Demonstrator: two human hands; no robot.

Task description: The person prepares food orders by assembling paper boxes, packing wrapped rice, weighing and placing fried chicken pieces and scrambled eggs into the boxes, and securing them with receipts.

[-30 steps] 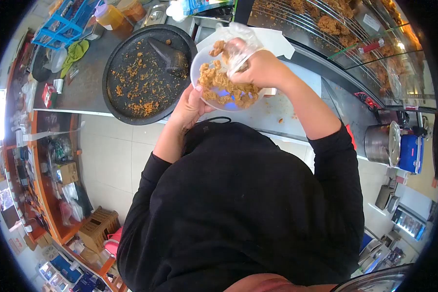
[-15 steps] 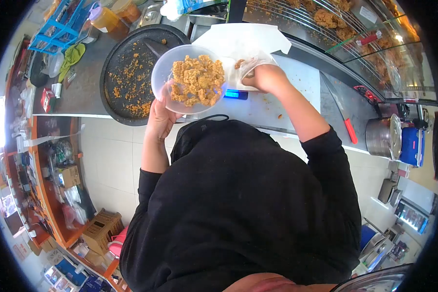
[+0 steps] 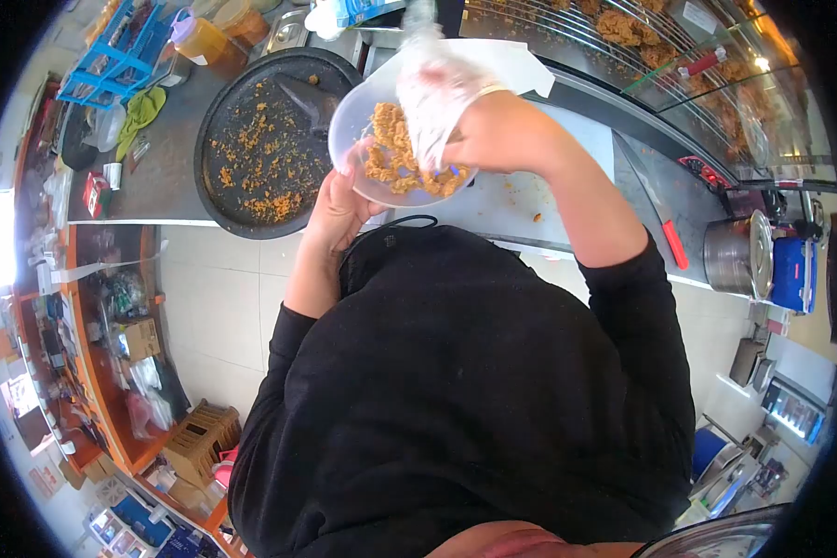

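Note:
My left hand grips the lower left rim of a clear plastic bowl and holds it tilted over the counter. Pieces of golden fried chicken lie in the bowl. Above its right side is my right hand, covered by a thin see-through plastic glove. The glove is smeared by motion and hides the fingertips, so whether they hold anything cannot be made out. Behind the hand, an opened white paper box shows only in part.
To the left sits a round black pan with crumbs and a dark scoop-like tool. A red-handled knife lies at the right, near a steel pot. Fried pieces fill a glass-fronted rack at the back right.
My right hand has moved from the white box to over the bowl. My left hand has shifted the bowl rightward, and it now covers the place where a blue display showed.

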